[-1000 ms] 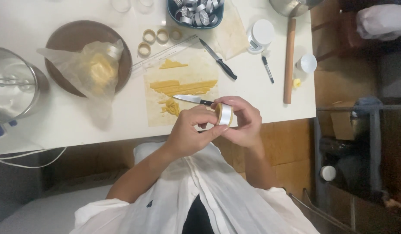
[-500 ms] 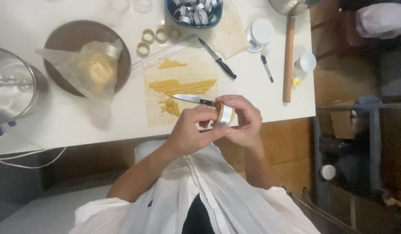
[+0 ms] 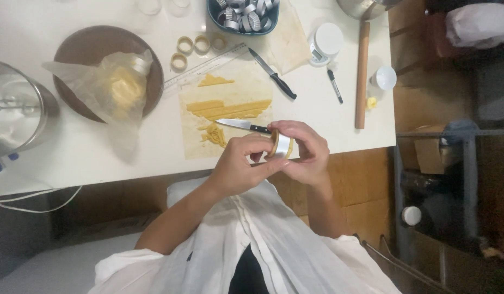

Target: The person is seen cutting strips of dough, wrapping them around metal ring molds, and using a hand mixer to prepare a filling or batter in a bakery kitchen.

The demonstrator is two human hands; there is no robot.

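Holding the ring (image 3: pixel 280 145) as before, both hands (image 3: pixel 246 166) (image 3: pixel 309 155) have barely shifted; fingers stay closed round it (dough lining inside) just above the surface (image 3: pixel 88 149) edge, beside the knife (image 3: pixel 242 126).

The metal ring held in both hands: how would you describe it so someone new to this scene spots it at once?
Start at the white table and go to its near edge, beside the small knife on the dough sheet. There the left hand and right hand together pinch a shiny metal ring. Unlike the three rings lying on the table, it is held up.
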